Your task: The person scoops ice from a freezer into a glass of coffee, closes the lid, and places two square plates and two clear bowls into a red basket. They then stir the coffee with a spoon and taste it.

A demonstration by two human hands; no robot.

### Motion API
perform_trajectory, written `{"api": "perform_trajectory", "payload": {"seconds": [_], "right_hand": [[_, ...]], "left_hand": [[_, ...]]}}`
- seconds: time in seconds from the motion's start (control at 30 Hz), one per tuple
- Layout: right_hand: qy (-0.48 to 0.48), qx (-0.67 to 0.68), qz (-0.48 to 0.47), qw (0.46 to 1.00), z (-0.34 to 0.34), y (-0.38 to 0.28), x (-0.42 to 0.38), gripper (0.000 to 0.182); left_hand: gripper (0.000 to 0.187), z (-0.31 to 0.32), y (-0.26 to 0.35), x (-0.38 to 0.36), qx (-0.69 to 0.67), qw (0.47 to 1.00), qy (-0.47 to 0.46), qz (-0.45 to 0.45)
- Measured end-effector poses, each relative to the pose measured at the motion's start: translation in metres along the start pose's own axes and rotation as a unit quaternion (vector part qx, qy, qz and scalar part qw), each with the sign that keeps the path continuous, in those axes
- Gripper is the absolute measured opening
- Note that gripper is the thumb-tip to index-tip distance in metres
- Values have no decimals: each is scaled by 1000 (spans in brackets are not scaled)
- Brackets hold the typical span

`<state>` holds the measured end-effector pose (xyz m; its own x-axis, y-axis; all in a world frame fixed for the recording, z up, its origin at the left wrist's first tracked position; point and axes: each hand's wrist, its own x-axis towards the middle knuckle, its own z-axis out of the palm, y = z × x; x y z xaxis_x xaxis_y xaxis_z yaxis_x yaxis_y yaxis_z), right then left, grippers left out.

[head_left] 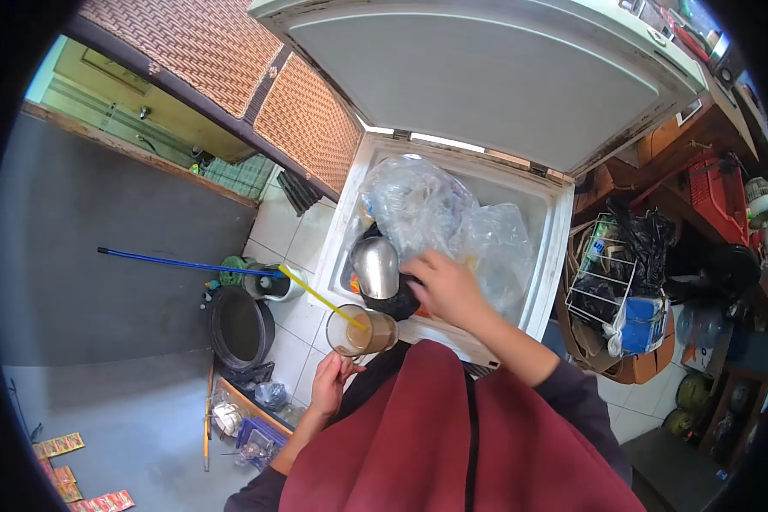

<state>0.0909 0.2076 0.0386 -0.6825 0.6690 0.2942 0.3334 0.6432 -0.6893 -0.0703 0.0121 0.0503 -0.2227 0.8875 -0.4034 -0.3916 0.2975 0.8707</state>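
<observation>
My left hand (329,381) is closed on the handle of a glass mug (375,333) with a light brown drink and a yellow straw (316,293) in it. Beyond the mug is an open chest freezer (561,247). My right hand (439,286) is inside its opening, beside a shiny metal scoop or cup (375,266) that rests on a black bag (394,305). Its fingers are bent at the edge of the black bag; what they hold, if anything, is hidden. Clear plastic bags (422,200) fill much of the freezer.
The raised freezer lid (486,77) stands behind the opening. At the left are a black basin (241,331), a blue pole (175,261) and a grey wall (136,230). A white wire rack (606,271) and a red basket (715,198) are at the right.
</observation>
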Motion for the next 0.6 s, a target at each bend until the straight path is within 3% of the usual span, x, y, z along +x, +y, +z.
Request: {"api": "perform_trajectory", "payload": {"seconds": [0.07, 0.13, 0.27, 0.37, 0.5, 0.57, 0.6], "right_hand": [[53, -67, 28, 996, 35, -14, 39, 14], [19, -214, 38, 976, 75, 5, 70, 12], [-53, -251, -29, 966, 105, 41, 83, 10], [28, -175, 80, 981, 60, 24, 64, 12], [124, -134, 278, 943, -18, 37, -2, 15], [182, -81, 290, 936, -53, 37, -45, 16], [176, -133, 312, 924, -55, 53, -70, 14]], "left_hand": [[28, -11, -1, -12, 0, 1000, 22, 0], [29, -18, -2, -18, -6, 998, 69, 8], [29, -24, 1, -23, -13, 998, 56, 4], [29, -28, 0, -26, -4, 999, 35, 17], [31, -26, -1, -26, -10, 1000, 13, 11], [32, -25, 0, -23, -6, 1000, -10, -4], [32, -23, 2, -22, -7, 1000, -10, -4]]}}
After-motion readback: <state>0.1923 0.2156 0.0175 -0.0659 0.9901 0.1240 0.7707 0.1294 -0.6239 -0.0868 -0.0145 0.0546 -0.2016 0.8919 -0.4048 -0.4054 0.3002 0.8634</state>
